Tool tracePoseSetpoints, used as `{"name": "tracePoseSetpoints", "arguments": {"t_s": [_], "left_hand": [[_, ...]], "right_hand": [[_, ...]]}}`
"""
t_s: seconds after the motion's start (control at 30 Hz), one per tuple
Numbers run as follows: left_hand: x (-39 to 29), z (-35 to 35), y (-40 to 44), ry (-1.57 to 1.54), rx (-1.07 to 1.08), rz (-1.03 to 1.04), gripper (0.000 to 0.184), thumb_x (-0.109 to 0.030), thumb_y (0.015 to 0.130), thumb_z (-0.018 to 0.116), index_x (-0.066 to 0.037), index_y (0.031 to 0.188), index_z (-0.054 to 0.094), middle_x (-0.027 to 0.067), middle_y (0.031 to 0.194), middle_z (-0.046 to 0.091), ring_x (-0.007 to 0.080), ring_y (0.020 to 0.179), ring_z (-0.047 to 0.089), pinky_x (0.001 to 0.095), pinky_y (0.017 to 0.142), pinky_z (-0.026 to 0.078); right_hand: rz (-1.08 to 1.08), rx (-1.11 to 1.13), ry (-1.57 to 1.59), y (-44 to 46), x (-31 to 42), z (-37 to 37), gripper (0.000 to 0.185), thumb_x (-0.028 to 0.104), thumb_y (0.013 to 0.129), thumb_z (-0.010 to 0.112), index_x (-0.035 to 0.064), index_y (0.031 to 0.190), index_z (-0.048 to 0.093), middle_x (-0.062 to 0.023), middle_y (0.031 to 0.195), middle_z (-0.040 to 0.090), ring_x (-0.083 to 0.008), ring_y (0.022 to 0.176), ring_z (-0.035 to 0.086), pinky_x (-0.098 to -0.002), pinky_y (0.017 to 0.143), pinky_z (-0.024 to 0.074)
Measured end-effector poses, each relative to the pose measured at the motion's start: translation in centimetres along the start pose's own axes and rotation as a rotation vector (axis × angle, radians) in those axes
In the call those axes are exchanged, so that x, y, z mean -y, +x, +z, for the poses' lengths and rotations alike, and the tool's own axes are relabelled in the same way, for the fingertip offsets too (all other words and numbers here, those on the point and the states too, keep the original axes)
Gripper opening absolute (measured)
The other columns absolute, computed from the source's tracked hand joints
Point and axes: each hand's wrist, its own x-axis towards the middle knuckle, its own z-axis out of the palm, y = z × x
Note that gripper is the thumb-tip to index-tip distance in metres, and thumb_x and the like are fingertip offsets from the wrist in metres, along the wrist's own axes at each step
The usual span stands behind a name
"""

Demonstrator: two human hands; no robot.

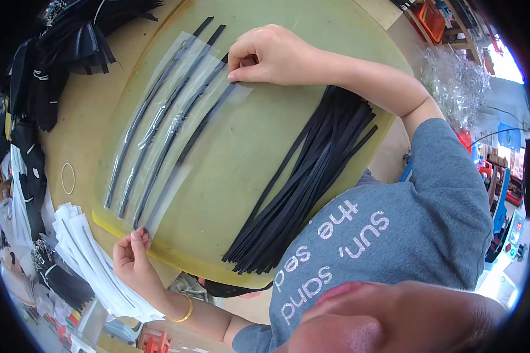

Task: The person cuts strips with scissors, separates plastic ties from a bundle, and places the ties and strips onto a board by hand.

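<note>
On the yellow-green mat point(229, 223) lie several thin black strips point(150, 106) side by side on clear plastic film point(169, 117). My right hand point(271, 56) is closed in a pinch at the upper end of the strip nearest my body point(203, 120). Beneath that strip runs a pale translucent band of film point(168, 197). At the lower end of the row, my left hand point(134, 254) pinches thumb to finger at the film's edge, by a strip tip; exactly what is between its fingers is hidden. A loose pile of black strips point(303, 182) rests nearer my body.
Tied black bundles point(32, 88) hang or lie along the far left edge. A fanned stack of white strips point(97, 265) sits by my left forearm, and a pale rubber band point(68, 178) lies on the tan tabletop point(79, 135). Crumpled clear plastic point(453, 82) is at upper right.
</note>
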Motion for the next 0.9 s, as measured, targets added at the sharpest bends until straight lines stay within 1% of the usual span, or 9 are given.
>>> {"name": "tracePoseSetpoints", "arguments": {"t_s": [0.07,0.17,0.37,0.47,0.57,0.7,0.77,0.87,0.9], "left_hand": [[0.0,0.2,0.1,0.002,-0.01,-0.001,0.017,-0.01,0.095,0.066,0.006,0.091,0.066,0.0091,0.086,0.069,0.0104,0.075,0.062,0.023,0.07,0.052],[-0.1,0.3,0.1,0.03,-0.019,-0.007,0.016,-0.01,0.095,0.067,0.006,0.091,0.067,0.0076,0.084,0.068,0.0099,0.073,0.061,0.0223,0.069,0.051],[0.0,0.4,0.0,0.027,-0.05,-0.031,0.015,-0.01,0.093,0.07,0.005,0.089,0.068,0.0071,0.083,0.068,0.0098,0.073,0.062,0.0222,0.067,0.052],[0.2,0.2,0.1,0.031,-0.055,-0.021,0.015,-0.01,0.092,0.071,0.005,0.089,0.069,0.0066,0.081,0.068,0.0097,0.073,0.062,0.0219,0.067,0.052],[0.3,0.1,0.0,0.054,-0.067,-0.017,0.015,-0.01,0.092,0.071,0.005,0.09,0.069,0.0059,0.079,0.068,0.0095,0.072,0.062,0.0216,0.067,0.052],[0.1,0.3,0.0,0.076,-0.079,-0.022,0.017,-0.011,0.091,0.072,0.006,0.089,0.069,0.0035,0.075,0.066,0.0073,0.068,0.059,0.0198,0.064,0.047],[0.4,-0.3,0.2,0.113,-0.073,-0.033,0.019,-0.012,0.091,0.073,0.006,0.088,0.068,0.0023,0.074,0.065,0.0061,0.067,0.057,0.0189,0.063,0.044],[0.4,-0.4,0.5,0.102,-0.051,-0.032,0.02,-0.013,0.091,0.073,0.006,0.088,0.068,0.0011,0.072,0.063,0.0051,0.065,0.054,0.018,0.061,0.041],[0.3,-0.1,0.4,0.106,-0.059,-0.033,0.02,-0.013,0.091,0.072,0.006,0.087,0.068,0.0011,0.072,0.063,0.0052,0.065,0.054,0.0181,0.061,0.041]], "right_hand": [[0.005,-0.003,0.008,0.0,0.0,0.0,0.017,0.02,0.085,0.072,0.0029,0.085,0.069,-0.0077,0.073,0.062,-0.0187,0.067,0.06,-0.0328,0.061,0.0475],[0.031,0.012,-0.006,0.1,0.0,-0.1,0.017,0.023,0.083,0.07,0.0072,0.087,0.073,-0.009,0.078,0.071,-0.0241,0.076,0.069,-0.0367,0.069,0.0523],[0.035,0.026,-0.008,0.1,-0.1,-0.1,0.015,0.023,0.083,0.071,0.0085,0.086,0.073,-0.0091,0.076,0.069,-0.0239,0.076,0.068,-0.0376,0.067,0.0513],[-0.069,-0.028,-0.008,0.0,-0.4,0.5,0.014,0.017,0.085,0.071,0.0042,0.083,0.067,-0.0057,0.071,0.059,-0.0169,0.064,0.056,-0.033,0.058,0.0437],[0.027,0.077,-0.078,-0.1,0.9,-0.1,0.013,0.015,0.085,0.071,0.0022,0.085,0.068,-0.0077,0.082,0.065,-0.0208,0.081,0.064,-0.0335,0.073,0.0515],[-0.158,0.07,-0.34,-0.4,0.7,-0.1,0.028,0.011,0.087,0.068,0.0078,0.114,0.065,-0.0108,0.123,0.063,-0.0268,0.112,0.058,-0.0401,0.092,0.0475],[-0.283,-0.027,-0.435,-0.6,1.4,-0.1,0.044,0.013,0.085,0.066,0.0132,0.129,0.061,-0.0082,0.14,0.054,-0.0323,0.131,0.048,-0.048,0.105,0.0397],[-0.791,0.101,-0.736,1.1,0.7,-1.3,0.055,0.016,0.092,0.056,0.0175,0.146,0.045,-0.0026,0.155,0.039,-0.0326,0.147,0.029,-0.0586,0.117,0.0215],[-0.857,0.21,-0.693,1.7,0.4,-1.7,0.055,0.018,0.094,0.052,0.0179,0.148,0.043,-0.0007,0.157,0.036,-0.0322,0.149,0.025,-0.0602,0.118,0.0173]]}}
